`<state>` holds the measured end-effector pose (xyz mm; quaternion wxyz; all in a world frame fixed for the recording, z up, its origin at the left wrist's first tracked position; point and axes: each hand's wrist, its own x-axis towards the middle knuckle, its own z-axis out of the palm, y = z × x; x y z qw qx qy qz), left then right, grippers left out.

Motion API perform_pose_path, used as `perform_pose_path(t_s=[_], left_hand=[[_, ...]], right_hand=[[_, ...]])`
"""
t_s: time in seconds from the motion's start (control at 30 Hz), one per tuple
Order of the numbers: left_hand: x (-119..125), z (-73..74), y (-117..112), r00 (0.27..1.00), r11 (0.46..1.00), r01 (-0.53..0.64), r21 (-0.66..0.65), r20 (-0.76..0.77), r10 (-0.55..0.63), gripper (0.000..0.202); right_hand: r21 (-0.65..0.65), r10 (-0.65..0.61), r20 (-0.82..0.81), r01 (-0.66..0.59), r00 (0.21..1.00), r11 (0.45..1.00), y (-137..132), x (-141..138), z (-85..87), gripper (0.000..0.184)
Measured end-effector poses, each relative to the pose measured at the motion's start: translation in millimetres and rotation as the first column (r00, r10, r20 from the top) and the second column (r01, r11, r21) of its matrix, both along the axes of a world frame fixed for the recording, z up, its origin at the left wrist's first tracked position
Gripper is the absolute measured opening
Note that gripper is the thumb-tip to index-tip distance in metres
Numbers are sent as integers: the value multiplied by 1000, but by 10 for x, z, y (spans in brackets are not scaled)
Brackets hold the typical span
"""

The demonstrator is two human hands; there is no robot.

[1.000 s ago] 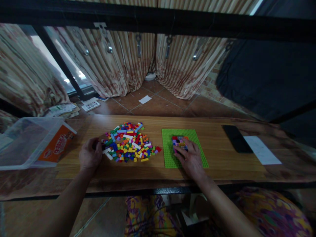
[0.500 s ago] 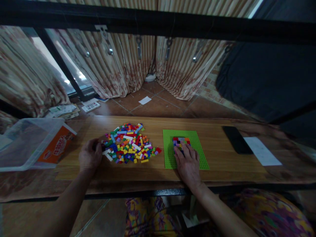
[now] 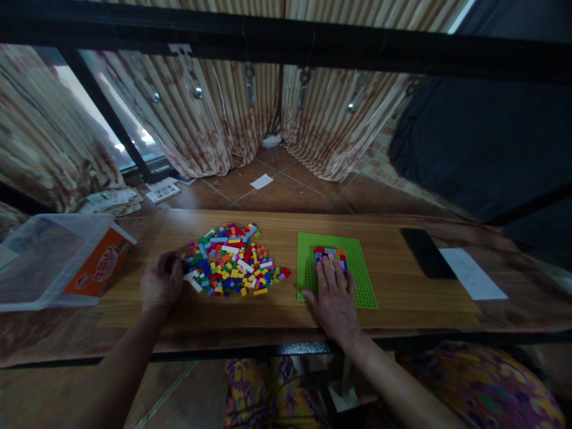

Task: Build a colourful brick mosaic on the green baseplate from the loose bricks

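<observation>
On the wooden board lies a green baseplate (image 3: 365, 280) carrying a block of multicoloured toy bricks (image 3: 330, 252) in tight rows. My right hand (image 3: 335, 301) rests over the near part of that block, fingers stretched out and thumb spread to the left on the plate. Its fingers cover some of the bricks. To the left spreads a loose pile of toy bricks (image 3: 236, 259) in many colours. My left hand (image 3: 161, 283) is at the pile's left edge with its fingers curled together. What they hold, if anything, is too dark to make out.
A clear plastic box (image 3: 49, 238) with an orange label stands at the far left. Right of the baseplate lie a black phone-like slab (image 3: 428, 253) and a white sheet of paper (image 3: 474, 274). A dark metal bar (image 3: 286, 36) crosses above the table.
My right hand has flattened, its thumb spreading out to the left and its fingers extending over the bricks. The baseplate has turned slightly. My left hand has stayed nearly still.
</observation>
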<state>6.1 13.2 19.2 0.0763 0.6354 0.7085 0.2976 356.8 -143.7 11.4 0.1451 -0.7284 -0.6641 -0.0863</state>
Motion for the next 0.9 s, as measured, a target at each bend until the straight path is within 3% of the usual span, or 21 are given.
perform_pose_path(t_s=[0.43, 0.6, 0.7, 0.9], left_hand=[[11, 42, -20, 1000, 1000, 7, 3, -19, -6, 30], [0, 55, -18, 999, 1000, 25, 2, -35, -25, 33], [-17, 51, -12, 999, 1000, 24, -17, -48, -24, 35], [-17, 88, -4, 996, 998, 7, -68, -86, -13, 39]], right_hand=[[10, 3, -76, -2, 997, 1000, -20, -2, 8, 71], [160, -112, -245, 155, 963, 975, -122, 212, 44, 75], [199, -186, -300, 252, 936, 947, -260, 348, -49, 82], [159, -191, -269, 239, 944, 958, -418, 439, -275, 90]])
